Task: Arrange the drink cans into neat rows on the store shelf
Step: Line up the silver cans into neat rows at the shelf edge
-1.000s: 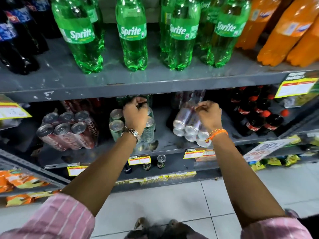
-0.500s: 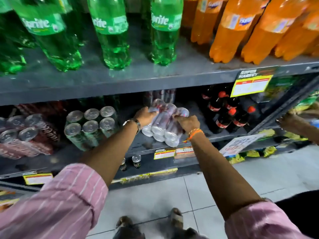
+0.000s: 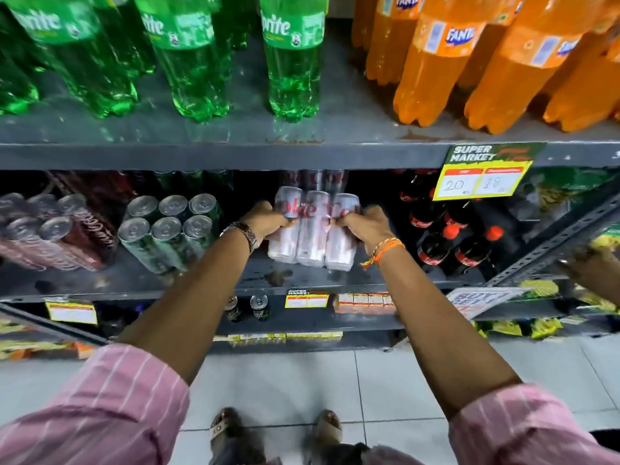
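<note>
Both hands clamp a shrink-wrapped pack of silver Coke cans (image 3: 313, 229) tilted on the middle shelf (image 3: 201, 280). The left hand (image 3: 268, 218) is closed on the pack's left edge; the right hand (image 3: 364, 226) is closed on its right edge. Gripping both sides probably allows the pack to be squared against the green can pack (image 3: 169, 229) just to its left. The grey metal shelf is scuffed and stained. White floor tiles (image 3: 285, 380) lie below.
</note>
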The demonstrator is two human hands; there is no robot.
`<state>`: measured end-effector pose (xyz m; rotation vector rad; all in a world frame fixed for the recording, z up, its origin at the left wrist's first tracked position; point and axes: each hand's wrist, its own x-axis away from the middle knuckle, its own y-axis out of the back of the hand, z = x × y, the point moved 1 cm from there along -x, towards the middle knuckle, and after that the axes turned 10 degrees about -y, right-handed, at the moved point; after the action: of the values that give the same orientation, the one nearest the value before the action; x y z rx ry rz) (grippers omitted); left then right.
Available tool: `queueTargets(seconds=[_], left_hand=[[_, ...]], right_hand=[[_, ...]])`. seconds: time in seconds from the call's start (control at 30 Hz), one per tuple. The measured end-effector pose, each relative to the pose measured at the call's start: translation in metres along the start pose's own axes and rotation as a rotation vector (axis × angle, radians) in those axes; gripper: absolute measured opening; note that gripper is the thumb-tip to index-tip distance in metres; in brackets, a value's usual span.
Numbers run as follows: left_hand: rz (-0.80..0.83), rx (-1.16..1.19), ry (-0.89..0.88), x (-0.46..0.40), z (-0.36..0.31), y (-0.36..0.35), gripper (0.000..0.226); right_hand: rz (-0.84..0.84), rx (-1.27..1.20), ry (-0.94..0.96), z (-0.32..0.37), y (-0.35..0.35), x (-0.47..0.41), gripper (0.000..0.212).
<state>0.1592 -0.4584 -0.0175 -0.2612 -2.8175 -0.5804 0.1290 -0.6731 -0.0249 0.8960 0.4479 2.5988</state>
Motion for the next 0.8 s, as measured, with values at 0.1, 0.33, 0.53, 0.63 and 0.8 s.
queueTargets(seconds=[0.1,0.33,0.53,0.63,0.8], left_hand=[[-0.045,0.046,-0.049,0.005,0.002,0.002,0.017],[-0.208,0.006,-0.161,0.038,0.025,-0.015,0.048],[-0.232,-0.047,-0.234,0.063,0.044,-0.030,0.055],[-0.237,-0.037,-0.254,0.072,0.051,-0.036,0.060],[-0.228,-0.062,-0.201,0.076,0.049,-0.035,0.060]], right_hand=[[-0.017,0.124,0.123,0.005,0.006,0.001,0.054],[0.000,0.188,0.405,-0.013,0.016,0.020,0.049],[-0.040,0.171,0.466,-0.048,0.014,0.022,0.059],[-0.039,0.166,0.461,-0.065,0.010,0.022,0.062],[0.045,0.134,0.439,-0.062,0.014,0.021,0.062]])
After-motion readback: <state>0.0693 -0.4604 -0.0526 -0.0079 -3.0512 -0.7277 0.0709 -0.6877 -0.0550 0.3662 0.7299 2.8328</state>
